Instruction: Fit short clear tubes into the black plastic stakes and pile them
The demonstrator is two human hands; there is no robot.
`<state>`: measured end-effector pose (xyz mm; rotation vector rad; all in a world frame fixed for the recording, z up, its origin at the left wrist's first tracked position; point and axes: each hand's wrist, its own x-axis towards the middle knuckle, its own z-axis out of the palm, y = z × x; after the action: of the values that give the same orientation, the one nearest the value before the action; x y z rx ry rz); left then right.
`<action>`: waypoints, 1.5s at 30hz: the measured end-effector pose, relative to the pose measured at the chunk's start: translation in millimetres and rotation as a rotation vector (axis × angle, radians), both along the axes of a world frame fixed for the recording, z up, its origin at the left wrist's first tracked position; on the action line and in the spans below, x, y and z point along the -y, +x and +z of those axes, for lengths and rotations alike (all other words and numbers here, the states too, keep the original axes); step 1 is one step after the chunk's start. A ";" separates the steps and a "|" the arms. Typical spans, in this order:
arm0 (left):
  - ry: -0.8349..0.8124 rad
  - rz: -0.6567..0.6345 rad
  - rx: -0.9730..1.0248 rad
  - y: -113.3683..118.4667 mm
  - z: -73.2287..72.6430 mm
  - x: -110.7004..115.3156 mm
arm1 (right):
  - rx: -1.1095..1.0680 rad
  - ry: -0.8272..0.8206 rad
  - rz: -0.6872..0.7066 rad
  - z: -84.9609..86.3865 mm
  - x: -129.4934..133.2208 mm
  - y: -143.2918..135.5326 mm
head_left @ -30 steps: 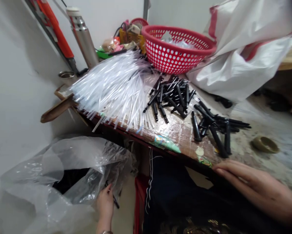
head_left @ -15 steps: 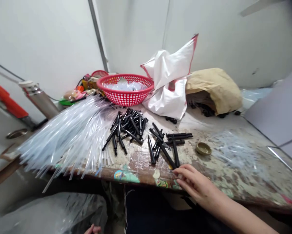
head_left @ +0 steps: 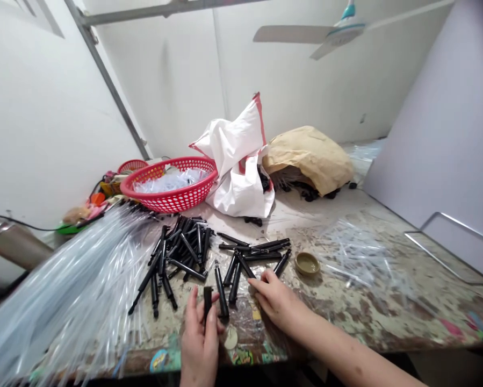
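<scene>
My left hand is closed round a short black tube, which stands upright between thumb and fingers near the table's front edge. My right hand pinches the near end of another black tube, whose far end points up and left among several loose ones. Beside the fingers lie more black tubes, one between my two hands. To the left is a dense pile of black tubes. A small round bowl with a little liquid sits right of my right hand.
Long clear plastic tubes spread over the left side. A red basket holds clear pieces. Behind stand a white sack and a tan bag. Short clear tubes lie at right near a metal frame.
My left hand has risen from below the table edge and now holds a black tube. The view has turned right and up. My right hand stays at the loose black tubes.
</scene>
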<state>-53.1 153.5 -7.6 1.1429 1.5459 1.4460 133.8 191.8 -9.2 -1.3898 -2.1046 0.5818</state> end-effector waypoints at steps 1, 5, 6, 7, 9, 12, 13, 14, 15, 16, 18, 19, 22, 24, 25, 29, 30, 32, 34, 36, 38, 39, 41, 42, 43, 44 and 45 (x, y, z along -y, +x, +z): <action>-0.045 -0.027 -0.043 0.1 -3.3 -10.3 | 0.008 -0.004 -0.007 -0.9 -4.0 1.3; -0.113 -0.086 -0.137 5.9 -14.5 -40.3 | -0.041 0.027 -0.007 -8.7 -20.3 5.3; -0.099 -0.108 -0.134 10.1 -15.2 -45.1 | -0.056 0.036 -0.002 -10.7 -24.2 5.8; -0.086 -0.133 -0.121 15.1 -14.9 -49.0 | -0.067 0.042 0.004 -12.1 -27.5 6.0; -0.090 -0.187 -0.068 26.1 -11.5 -54.4 | -0.082 0.049 0.008 -10.8 -31.1 6.3; -0.119 -0.211 0.067 39.0 -2.6 -55.6 | -0.117 0.056 0.003 4.6 -24.7 11.5; -0.110 -0.204 0.118 41.5 0.5 -54.4 | -0.139 0.061 0.009 12.8 -19.8 16.3; -0.091 -0.197 0.168 43.2 3.3 -52.5 | -0.161 0.067 0.015 21.4 -14.1 23.3; -0.070 -0.198 0.215 44.4 5.7 -50.2 | -0.179 0.067 0.015 29.8 -8.6 33.1; -0.054 -0.210 0.257 45.4 7.7 -47.4 | -0.189 0.058 0.000 37.0 -3.8 45.9; -0.052 -0.258 0.329 48.1 10.1 -41.4 | -0.154 0.024 -0.108 45.7 0.2 80.1; -0.067 -0.283 0.361 50.0 10.8 -38.4 | -0.105 0.003 -0.198 46.6 -1.5 100.3; -0.144 -0.340 0.443 57.4 11.6 -31.6 | 0.265 0.032 -0.429 39.2 -20.7 158.9; -0.187 -0.358 0.472 61.2 11.9 -29.6 | 0.359 0.032 -0.452 31.0 -39.1 184.4; -0.200 -0.362 0.479 62.2 12.0 -29.2 | 0.389 0.028 -0.449 27.3 -47.7 191.4; -0.206 -0.370 0.490 60.0 10.4 -29.8 | 0.469 -0.006 -0.449 17.6 -69.9 194.1; -0.206 -0.374 0.490 58.8 9.7 -29.8 | 0.485 -0.017 -0.453 16.0 -72.5 192.7; -0.206 -0.388 0.491 56.9 8.3 -29.4 | 0.499 -0.032 -0.461 13.3 -75.5 191.5; -0.200 -0.403 0.492 56.3 7.7 -28.6 | 0.487 -0.035 -0.473 11.8 -77.8 193.2; -0.188 -0.420 0.498 56.6 8.0 -28.1 | 0.450 -0.035 -0.507 11.9 -80.8 196.1; -0.178 -0.434 0.509 57.1 8.5 -28.4 | 0.389 -0.044 -0.549 13.2 -84.8 198.5; -0.177 -0.441 0.516 57.3 8.7 -28.7 | 0.350 -0.054 -0.562 14.0 -87.1 199.2; -0.175 -0.454 0.525 57.4 8.9 -29.5 | 0.260 -0.084 -0.561 15.3 -91.4 199.7; -0.175 -0.458 0.527 57.3 8.9 -29.7 | 0.212 -0.102 -0.552 15.8 -93.2 199.9; -0.174 -0.462 0.527 57.1 8.8 -29.7 | 0.164 -0.120 -0.541 16.2 -94.8 200.1; -0.171 -0.466 0.527 56.9 8.6 -29.6 | 0.116 -0.137 -0.530 16.7 -95.9 200.5; -0.169 -0.469 0.526 56.7 8.3 -29.4 | 0.070 -0.151 -0.520 17.4 -96.7 201.1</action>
<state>3.6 182.8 0.7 0.8571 0.9356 1.1475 334.9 288.5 8.2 -1.9737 -1.6693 0.4857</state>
